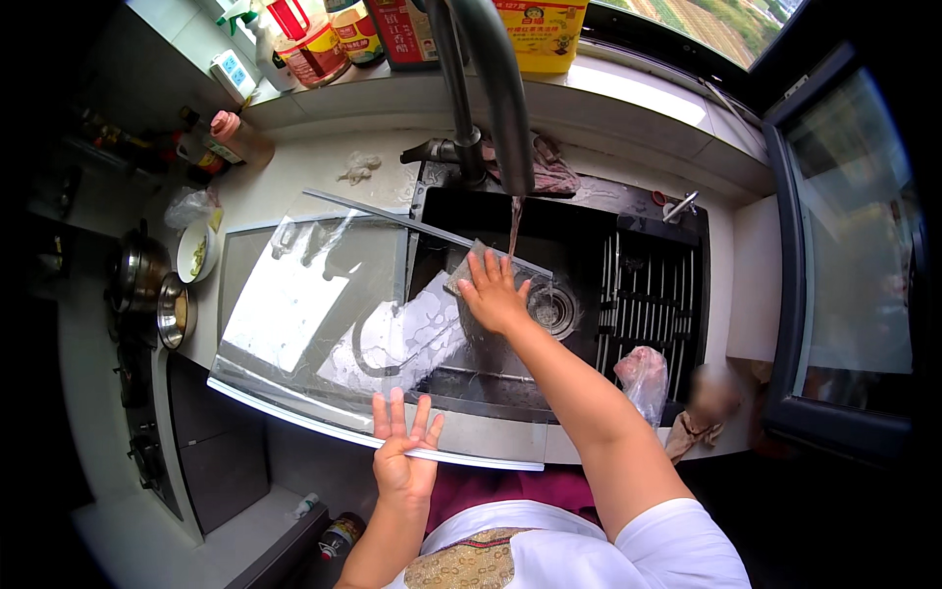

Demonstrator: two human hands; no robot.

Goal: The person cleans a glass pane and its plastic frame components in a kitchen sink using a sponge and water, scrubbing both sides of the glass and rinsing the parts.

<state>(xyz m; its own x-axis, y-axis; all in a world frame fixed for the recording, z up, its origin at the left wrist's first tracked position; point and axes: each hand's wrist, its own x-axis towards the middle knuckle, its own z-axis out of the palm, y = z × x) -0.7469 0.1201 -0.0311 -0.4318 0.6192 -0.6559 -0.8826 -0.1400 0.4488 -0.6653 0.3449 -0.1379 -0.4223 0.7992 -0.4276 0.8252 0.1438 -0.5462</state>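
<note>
A clear glass shelf [294, 344] with a white front trim and a grey back trim lies slanted over the counter and the left part of the black sink [471, 393]. Its surface is wet. My left hand [404, 456] grips the near trim, with the thumb on top and the fingers seen along the glass. My right hand [494, 299] presses a greyish cleaning cloth [458, 280] flat onto the glass near the far trim, fingers spread over it. Beside that hand, a thin stream of water falls from the dark tap [508, 118].
A black drying rack [648, 294] fills the sink's right side, with a plastic bag [643, 378] at its near end. A pink cloth [549, 169] lies behind the tap. Bowls [196, 250] stand at the left; bottles [312, 49] line the sill. An open window [854, 245] juts in at right.
</note>
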